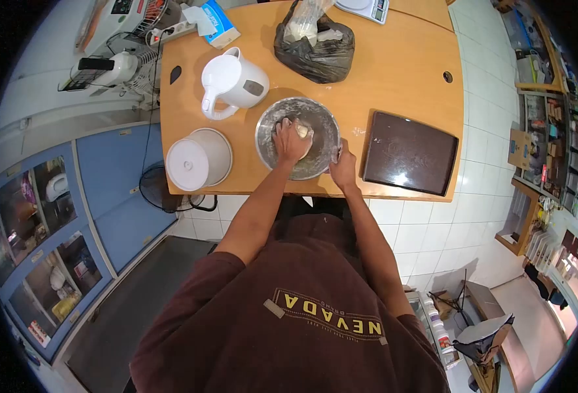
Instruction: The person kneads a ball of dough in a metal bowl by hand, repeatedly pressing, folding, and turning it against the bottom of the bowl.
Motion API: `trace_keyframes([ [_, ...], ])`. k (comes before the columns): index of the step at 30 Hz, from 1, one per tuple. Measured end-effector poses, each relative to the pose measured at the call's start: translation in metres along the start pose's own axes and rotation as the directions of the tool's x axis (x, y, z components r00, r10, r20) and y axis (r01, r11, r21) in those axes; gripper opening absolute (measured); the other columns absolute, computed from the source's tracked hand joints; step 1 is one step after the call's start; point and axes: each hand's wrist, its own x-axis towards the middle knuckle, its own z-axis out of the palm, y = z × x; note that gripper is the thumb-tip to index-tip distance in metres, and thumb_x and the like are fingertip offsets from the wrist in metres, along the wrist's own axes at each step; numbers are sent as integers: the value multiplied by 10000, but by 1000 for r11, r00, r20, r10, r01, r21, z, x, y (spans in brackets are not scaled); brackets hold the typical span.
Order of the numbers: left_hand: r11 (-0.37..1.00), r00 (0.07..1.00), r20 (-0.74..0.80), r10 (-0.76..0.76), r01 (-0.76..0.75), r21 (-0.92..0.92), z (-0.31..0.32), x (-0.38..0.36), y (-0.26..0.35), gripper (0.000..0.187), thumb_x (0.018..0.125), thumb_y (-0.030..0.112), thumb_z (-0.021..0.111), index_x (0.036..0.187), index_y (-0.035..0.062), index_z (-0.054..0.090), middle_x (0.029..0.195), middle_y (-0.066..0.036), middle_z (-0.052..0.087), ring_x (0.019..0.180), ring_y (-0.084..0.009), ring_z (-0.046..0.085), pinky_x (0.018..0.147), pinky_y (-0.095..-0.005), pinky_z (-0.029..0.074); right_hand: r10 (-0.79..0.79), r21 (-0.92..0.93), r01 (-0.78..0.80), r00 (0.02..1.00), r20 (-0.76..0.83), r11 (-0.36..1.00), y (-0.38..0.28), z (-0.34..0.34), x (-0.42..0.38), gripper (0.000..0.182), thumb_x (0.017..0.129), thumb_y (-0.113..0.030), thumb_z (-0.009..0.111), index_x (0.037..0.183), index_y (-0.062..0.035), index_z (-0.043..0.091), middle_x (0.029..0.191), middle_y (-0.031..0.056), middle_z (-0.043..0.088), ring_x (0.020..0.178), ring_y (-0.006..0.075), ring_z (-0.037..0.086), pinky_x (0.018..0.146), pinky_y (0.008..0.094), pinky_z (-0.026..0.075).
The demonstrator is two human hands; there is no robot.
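Observation:
A round metal bowl (325, 128), its inner wall dusted with white, stands near the table's front edge. Inside it, my left hand (290, 141) is pressed on a pale lump of dough (303, 131), its fingers curled round the lump, whose lower part is partly hidden. On the bowl's right side, my right hand (343, 164) grips the rim with its fingers closed.
On the wooden table (394, 72) are a white kettle (227, 82), a lidded white container (200, 159), a black plastic bag (331, 59), a dark tray (411, 154), a tissue box (220, 23) and a scale (364, 8).

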Motion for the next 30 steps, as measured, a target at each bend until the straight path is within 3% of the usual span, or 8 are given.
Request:
trace_keyframes([
  [1,996,1000,19,-14,15,-90,1,3,-6,591,827,403,760,1310,88,626,1342,-204,524,1229,-414,495,1035,-538,406,51,13,-51,999,15,999,-8,-5,3,423,858,9,619,1268,-3,514,886,312,682,866,480,694,737,517,549],
  [4,943,954,-298,20,-117,-312,21,2,-30,522,820,306,782,1253,51,643,1257,-223,532,1184,-421,506,1020,-538,408,126,7,-127,991,41,992,-16,-17,8,445,815,17,654,1241,19,527,902,302,696,899,475,700,758,515,562],
  [8,916,947,-73,312,-320,-240,-34,-23,-21,521,800,269,789,1246,49,634,1239,-228,493,1210,-424,487,1009,-554,407,132,-56,-132,991,-5,990,-7,-17,14,451,809,11,655,1242,17,528,932,309,699,921,474,698,789,513,560],
  [11,920,904,175,390,-376,-112,-62,-39,-8,615,791,292,798,1311,46,580,1280,-230,487,1240,-420,469,1002,-536,423,149,-56,-149,989,2,987,-11,-18,16,458,801,15,652,1240,16,526,946,315,698,930,478,694,807,512,556],
  [14,891,889,-70,453,-451,49,-38,-42,-10,691,802,338,786,1361,29,522,1260,-223,532,1204,-405,507,987,-518,448,122,-45,-122,993,3,992,-8,-15,16,488,784,25,651,1251,14,514,951,320,695,931,484,691,814,511,555],
  [20,986,984,81,161,-163,26,-13,-22,10,644,845,401,727,1340,33,543,1192,-167,617,1125,-377,581,942,-544,468,132,19,-133,991,38,991,12,-3,17,525,765,41,645,1266,10,493,938,322,691,919,494,684,804,519,553],
  [26,974,977,-40,208,-203,99,-2,-11,17,491,846,437,702,1179,76,697,1162,-141,638,1114,-351,587,929,-526,465,75,16,-76,997,21,997,8,-6,15,527,786,51,647,1279,-7,471,925,323,682,916,502,676,798,539,537],
  [30,969,977,-35,208,-201,143,-5,1,25,511,821,448,724,1161,67,706,1210,-137,638,1130,-348,582,953,-516,445,16,47,-18,999,38,999,18,-2,13,492,843,48,621,1300,0,444,908,296,697,788,425,733,645,477,631],
])
